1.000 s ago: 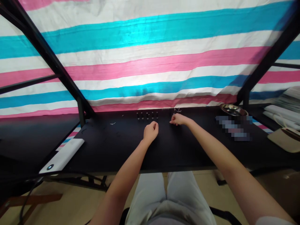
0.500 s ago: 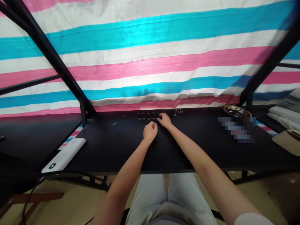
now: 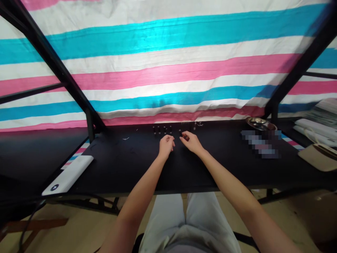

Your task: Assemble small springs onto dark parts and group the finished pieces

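Both my arms reach out over a black table (image 3: 147,165). My left hand (image 3: 166,145) is curled loosely into a fist, and whether it holds anything stays hidden. My right hand (image 3: 191,141) sits just right of it, its fingers pinched round a small dark piece (image 3: 180,134). A row of several small dark upright pieces (image 3: 162,129) stands at the table's far edge, just beyond both hands. More small dark bits (image 3: 187,125) lie to the right of that row.
A white power bank (image 3: 68,174) lies at the table's front left corner. A metal bowl (image 3: 259,123) stands at the far right, next to a blurred patch. Black frame bars (image 3: 60,75) rise on both sides. A striped cloth hangs behind.
My right hand went left from the bits at the far right to the row's right end, then drew back toward me with a small dark piece. My left hand stayed put.
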Available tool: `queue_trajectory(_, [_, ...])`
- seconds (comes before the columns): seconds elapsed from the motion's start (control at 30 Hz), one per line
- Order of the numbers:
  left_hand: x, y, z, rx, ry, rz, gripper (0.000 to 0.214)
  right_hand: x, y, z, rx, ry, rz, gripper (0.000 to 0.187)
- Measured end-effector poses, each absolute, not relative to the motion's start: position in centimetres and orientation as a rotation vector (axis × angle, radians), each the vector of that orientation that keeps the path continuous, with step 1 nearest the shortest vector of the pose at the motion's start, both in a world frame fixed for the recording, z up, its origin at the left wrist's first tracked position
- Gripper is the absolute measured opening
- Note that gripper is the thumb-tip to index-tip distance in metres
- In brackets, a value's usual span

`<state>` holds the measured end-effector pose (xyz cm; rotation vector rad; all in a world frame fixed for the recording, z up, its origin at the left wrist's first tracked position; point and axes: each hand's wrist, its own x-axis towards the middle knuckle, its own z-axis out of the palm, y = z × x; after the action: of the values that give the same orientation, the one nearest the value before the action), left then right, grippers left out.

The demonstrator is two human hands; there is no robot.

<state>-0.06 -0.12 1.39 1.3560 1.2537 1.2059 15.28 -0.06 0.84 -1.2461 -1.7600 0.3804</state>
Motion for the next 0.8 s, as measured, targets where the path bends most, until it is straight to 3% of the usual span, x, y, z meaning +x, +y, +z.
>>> queue_trajectory(0.4, [0.2, -1.0, 1.6, 1.581, 1.076, 1.266, 0.038, 16.3, -1.6, 0.9, -1.128, -1.864, 0.177, 0.023])
queue_trajectory(0.8, [0.5, -1.3, 1.6, 1.711, 0.946, 1.212, 0.034, 16.4, -2.1, 1.4, -1.009, -1.821, 0.112, 0.025])
